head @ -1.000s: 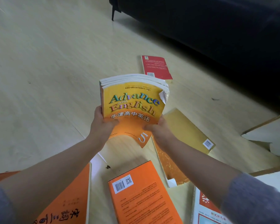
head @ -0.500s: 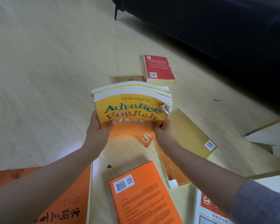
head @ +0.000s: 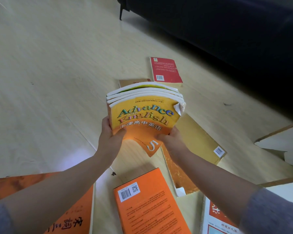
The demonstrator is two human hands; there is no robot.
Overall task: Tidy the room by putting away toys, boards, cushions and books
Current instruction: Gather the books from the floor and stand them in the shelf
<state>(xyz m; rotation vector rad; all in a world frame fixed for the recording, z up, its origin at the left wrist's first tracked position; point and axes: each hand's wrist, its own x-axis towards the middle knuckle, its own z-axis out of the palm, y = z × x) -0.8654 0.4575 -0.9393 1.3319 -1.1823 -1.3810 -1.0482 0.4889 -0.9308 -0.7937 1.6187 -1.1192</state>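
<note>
While both hands hold it above the floor, the stack of textbooks stands tilted toward the camera, its front cover yellow and orange with "Advance with English" printed across it and a large 5 on the curled lower corner. Several white page edges fan out along the top of the stack, and the front cover's upper right corner is dog-eared. The left hand grips the stack's lower left edge, thumb pressed on the cover and fingers wrapped behind. The right hand clamps the lower right edge in the same way, thumb across the front.

Just behind the stack a brown book lies on the pale wooden floor, and a red book lies beyond it, back cover up with its barcode showing. A gold book lies open face down under the right forearm. Nearer the camera an orange book lies with its barcode up, between a large orange book under the left arm and a white and red book at the lower right. A dark sofa fills the upper right
</note>
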